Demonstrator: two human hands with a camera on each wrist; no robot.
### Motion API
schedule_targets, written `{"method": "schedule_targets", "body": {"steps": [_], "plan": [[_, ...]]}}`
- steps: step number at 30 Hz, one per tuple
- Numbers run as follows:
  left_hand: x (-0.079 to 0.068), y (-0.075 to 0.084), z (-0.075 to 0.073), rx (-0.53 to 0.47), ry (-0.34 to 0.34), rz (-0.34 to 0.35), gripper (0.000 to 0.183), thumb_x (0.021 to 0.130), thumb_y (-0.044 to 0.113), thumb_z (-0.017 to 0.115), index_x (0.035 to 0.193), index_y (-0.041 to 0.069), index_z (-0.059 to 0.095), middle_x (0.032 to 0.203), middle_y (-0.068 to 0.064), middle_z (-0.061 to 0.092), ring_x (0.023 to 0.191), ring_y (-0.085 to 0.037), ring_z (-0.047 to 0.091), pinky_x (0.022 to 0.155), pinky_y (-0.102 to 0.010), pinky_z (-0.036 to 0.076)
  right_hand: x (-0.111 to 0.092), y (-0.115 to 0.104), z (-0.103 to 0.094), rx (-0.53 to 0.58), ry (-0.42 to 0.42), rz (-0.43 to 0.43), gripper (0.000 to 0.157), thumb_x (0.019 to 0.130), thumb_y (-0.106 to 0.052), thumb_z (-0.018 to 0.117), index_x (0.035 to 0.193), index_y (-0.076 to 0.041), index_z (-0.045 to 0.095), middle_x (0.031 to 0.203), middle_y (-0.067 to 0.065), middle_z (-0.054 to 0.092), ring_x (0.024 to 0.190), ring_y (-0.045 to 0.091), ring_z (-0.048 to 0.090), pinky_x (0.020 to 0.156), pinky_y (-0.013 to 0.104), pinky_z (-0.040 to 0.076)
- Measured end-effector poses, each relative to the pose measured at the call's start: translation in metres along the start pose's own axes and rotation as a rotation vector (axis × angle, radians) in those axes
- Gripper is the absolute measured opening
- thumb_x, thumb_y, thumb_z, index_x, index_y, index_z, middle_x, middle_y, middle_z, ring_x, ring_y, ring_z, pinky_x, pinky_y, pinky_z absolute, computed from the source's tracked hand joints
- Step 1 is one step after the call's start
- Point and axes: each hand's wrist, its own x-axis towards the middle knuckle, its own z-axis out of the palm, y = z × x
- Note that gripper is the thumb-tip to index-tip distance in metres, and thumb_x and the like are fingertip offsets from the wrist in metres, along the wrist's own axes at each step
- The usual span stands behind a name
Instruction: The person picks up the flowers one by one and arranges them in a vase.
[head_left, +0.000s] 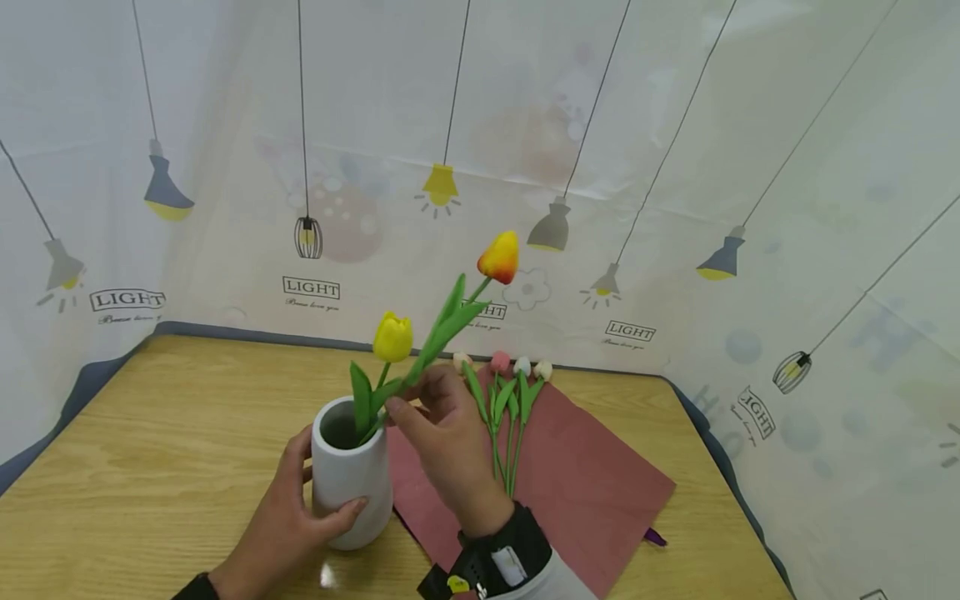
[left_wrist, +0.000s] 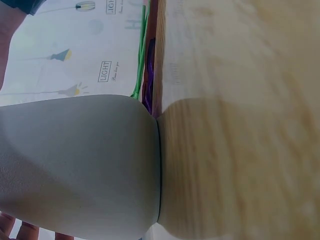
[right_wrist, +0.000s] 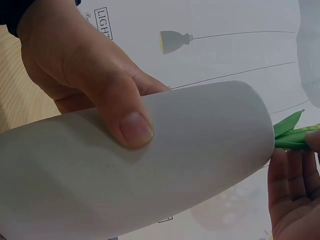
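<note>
A white vase stands upright on the wooden table. My left hand grips its side, the thumb lying across the front and the fingers round the far side. At the vase mouth, my right hand pinches the lower part of a red-and-yellow tulip between thumb and fingers. That tulip leans to the right, and its stem's lower end is hidden by the hand and rim. A yellow tulip stands in the vase beside it. Green leaves show at the rim in the right wrist view.
Right of the vase lies a dark pink sheet with several more tulips on it, pink, white and cream. A purple ribbon end sticks out from under it. A lamp-printed cloth hangs behind the table.
</note>
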Motion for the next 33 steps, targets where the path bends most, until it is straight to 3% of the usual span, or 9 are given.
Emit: {"method": "schedule_targets", "body": {"steps": [9,21,26,33], "plan": [[0.000,0.000,-0.001,-0.006,0.000,0.008,0.097,0.073,0.039,0.077,0.145,0.035,0.011,0.140,-0.004,0.033,0.117,-0.025,0.041,0.087,-0.061,0.046,-0.002,-0.015,0.006,-0.123,0.024,0.033,0.021,0.087,-0.010,0.061,0.106,-0.006,0.052,0.102,0.013,0.059,0.093,0.020,0.057,0.080,0.035,0.055],[0.000,0.002,-0.001,0.003,-0.026,-0.031,0.097,0.073,0.044,0.075,0.144,0.039,0.009,0.142,-0.005,0.031,0.120,-0.026,0.040,0.089,-0.063,0.045,-0.004,-0.028,0.011,-0.303,0.026,-0.020,0.016,0.085,-0.005,0.060,0.100,-0.002,0.053,0.098,0.013,0.063,0.089,0.018,0.059,0.078,0.034,0.054],[0.000,0.001,-0.002,0.001,-0.028,-0.019,0.098,0.073,0.044,0.075,0.145,0.038,0.009,0.142,-0.005,0.031,0.119,-0.026,0.040,0.088,-0.063,0.046,-0.004,-0.021,0.010,-0.389,-0.029,-0.151,0.015,0.086,-0.006,0.061,0.099,-0.004,0.055,0.096,0.013,0.063,0.088,0.015,0.059,0.074,0.035,0.057],[0.000,0.000,-0.002,0.009,-0.020,0.007,0.097,0.074,0.043,0.074,0.145,0.036,0.009,0.141,-0.004,0.031,0.120,-0.024,0.040,0.088,-0.062,0.046,0.000,-0.002,0.005,-0.498,-0.104,-0.154,0.012,0.089,-0.019,0.061,0.098,-0.014,0.055,0.089,0.000,0.061,0.084,0.007,0.058,0.073,0.030,0.056]]}}
